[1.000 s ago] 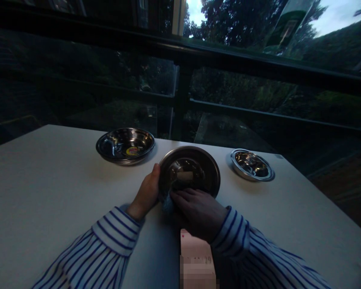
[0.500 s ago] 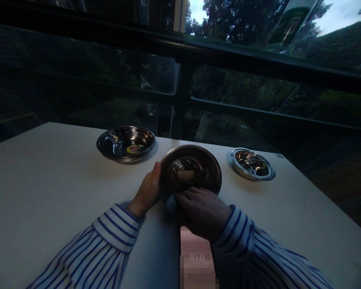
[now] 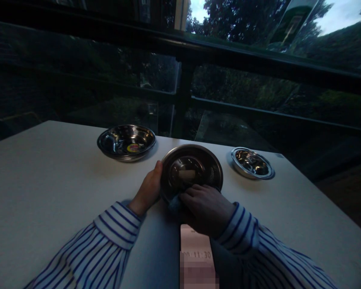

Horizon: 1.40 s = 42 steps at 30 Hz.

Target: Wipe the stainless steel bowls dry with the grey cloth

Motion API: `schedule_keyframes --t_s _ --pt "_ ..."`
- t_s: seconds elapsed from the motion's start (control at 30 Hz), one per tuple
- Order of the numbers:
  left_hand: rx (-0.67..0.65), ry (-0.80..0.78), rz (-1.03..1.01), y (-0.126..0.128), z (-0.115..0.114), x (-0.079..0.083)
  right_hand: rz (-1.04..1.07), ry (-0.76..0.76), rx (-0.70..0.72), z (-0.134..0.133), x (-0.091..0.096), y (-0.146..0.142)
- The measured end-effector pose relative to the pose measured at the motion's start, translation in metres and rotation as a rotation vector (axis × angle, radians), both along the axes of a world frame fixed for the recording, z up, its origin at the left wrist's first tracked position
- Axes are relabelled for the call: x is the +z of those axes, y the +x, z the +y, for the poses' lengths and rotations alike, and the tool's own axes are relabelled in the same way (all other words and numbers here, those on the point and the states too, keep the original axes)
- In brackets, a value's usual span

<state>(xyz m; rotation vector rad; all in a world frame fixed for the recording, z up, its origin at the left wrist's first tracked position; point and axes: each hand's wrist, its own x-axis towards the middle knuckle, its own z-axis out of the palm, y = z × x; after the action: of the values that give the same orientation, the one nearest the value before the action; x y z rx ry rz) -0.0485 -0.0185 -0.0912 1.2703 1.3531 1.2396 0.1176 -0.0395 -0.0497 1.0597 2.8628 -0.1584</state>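
A shiny metal bowl (image 3: 203,156) is tilted toward me above the white table, with a pale rectangular patch, a label or a reflection, at its bottom. My left hand (image 3: 149,188) grips the bowl's left rim, thumb up along the edge. Bunched under my right hand (image 3: 205,206) is a bluish cloth (image 3: 175,204), pressed to the bowl's near inner side. The right fingers are curled round the cloth and partly hide it.
On the white table (image 3: 63,172), a stack of metal bowls (image 3: 126,140) with a yellow sticker stands back left, and smaller metal bowls (image 3: 252,163) back right. A lit phone (image 3: 195,243) showing digits lies below my right hand. Behind the table is a dark-framed window (image 3: 243,100).
My right hand and the cloth have shifted slightly to the right along the bowl's near side. The bowl has moved a touch to the right, my left hand still on it.
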Motion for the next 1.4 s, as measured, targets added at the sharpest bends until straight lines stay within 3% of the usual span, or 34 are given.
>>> schedule_keyframes --t_s 0.2,0.43,0.63,0.87,1.07,1.27,1.4 --pt "0.037 0.003 0.039 -0.001 0.001 0.0 0.143 0.106 0.045 -0.004 -0.013 -0.012" --pt "0.065 0.01 0.063 0.0 -0.001 0.003 -0.029 0.052 -0.017 -0.006 -0.001 -0.004" --pt "0.06 0.018 0.023 -0.001 0.001 0.0 0.078 0.114 0.015 -0.007 -0.009 -0.013" --pt "0.064 0.004 0.083 -0.002 0.0 0.0 -0.021 0.04 -0.023 -0.003 0.001 -0.003" --pt "0.066 0.028 0.078 -0.003 0.002 -0.002 0.121 0.09 0.041 -0.003 -0.009 -0.01" --pt "0.046 0.021 0.076 -0.006 0.004 -0.008 -0.026 0.05 -0.01 0.0 0.001 -0.002" --pt "0.044 0.036 0.047 -0.005 0.003 -0.007 0.081 0.099 0.026 -0.001 -0.009 -0.008"
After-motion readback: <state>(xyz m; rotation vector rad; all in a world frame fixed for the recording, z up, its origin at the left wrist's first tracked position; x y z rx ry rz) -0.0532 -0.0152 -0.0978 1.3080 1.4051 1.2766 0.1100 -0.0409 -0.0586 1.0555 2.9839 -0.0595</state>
